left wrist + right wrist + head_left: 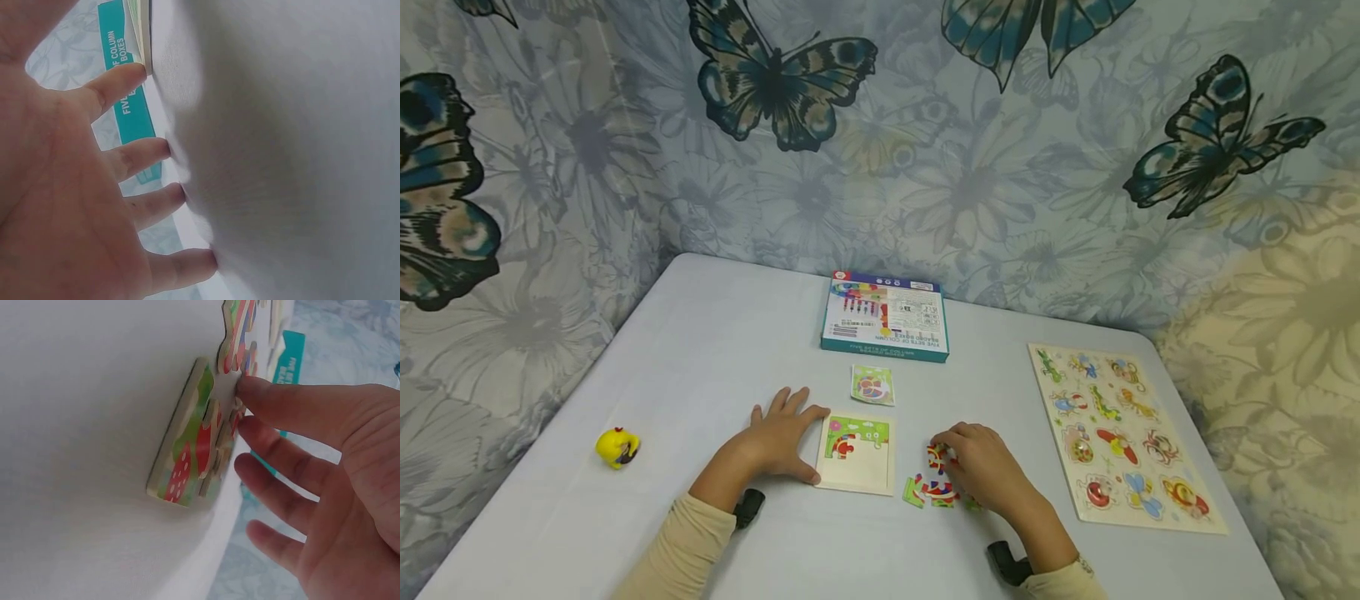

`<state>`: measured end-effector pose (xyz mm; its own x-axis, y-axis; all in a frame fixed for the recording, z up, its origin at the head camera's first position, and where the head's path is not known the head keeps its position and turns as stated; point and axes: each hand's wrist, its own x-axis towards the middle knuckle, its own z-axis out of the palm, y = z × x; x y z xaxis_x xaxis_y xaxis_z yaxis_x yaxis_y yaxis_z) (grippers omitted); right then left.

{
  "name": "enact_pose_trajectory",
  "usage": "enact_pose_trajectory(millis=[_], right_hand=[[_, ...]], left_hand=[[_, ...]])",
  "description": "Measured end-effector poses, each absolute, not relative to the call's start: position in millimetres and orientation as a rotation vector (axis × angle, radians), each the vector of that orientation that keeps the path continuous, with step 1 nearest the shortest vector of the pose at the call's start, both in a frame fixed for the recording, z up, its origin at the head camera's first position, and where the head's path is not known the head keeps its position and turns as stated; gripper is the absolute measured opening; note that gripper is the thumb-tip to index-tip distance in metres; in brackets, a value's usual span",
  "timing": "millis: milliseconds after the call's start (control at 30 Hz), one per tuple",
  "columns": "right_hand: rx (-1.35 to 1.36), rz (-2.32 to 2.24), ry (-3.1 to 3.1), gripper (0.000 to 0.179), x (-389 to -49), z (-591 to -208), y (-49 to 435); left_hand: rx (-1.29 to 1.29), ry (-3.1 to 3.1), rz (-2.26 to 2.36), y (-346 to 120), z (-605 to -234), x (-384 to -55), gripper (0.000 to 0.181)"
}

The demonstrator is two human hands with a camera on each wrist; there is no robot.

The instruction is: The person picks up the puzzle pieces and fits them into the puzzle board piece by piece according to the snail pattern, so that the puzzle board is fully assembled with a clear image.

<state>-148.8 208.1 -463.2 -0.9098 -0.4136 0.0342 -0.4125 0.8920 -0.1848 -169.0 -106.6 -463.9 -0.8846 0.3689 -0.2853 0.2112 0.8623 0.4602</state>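
Observation:
My left hand (775, 442) lies with fingers spread at the left side of a square wooden puzzle board (857, 471). Its thumb and index fingertip touch that edge, and in the left wrist view the other fingertips (159, 149) press on the white tabletop. A few joined pieces (844, 446) fill the board's upper part; the lower part is bare wood. To the right, my right hand (988, 467) pinches a red, multicoloured puzzle piece (935, 456) between thumb and index finger, low over the table. Several loose pieces (940, 493) lie close beneath it, one with a strawberry-like print (181, 469).
Behind the board lies a small picture card (872, 385), then a flat teal-edged box (886, 317). A large animal peg board (1123, 442) lies at the right. A yellow toy duck (617, 447) sits at the left. Patterned cloth walls stand behind the table.

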Motion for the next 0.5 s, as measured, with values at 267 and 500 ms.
enact_pose_trajectory(millis=[267,500], right_hand=[[-0.670,-0.324,3.043,0.024,-149.8,-465.3,208.8],[-0.698,-0.323,3.044,0.025,-149.8,-462.9,208.2]], left_hand=[[0.426,2.667,0.611,-106.2,-466.9,-168.8,0.091],[0.426,2.669,0.602,-105.8,-466.4,-169.0,0.091]])
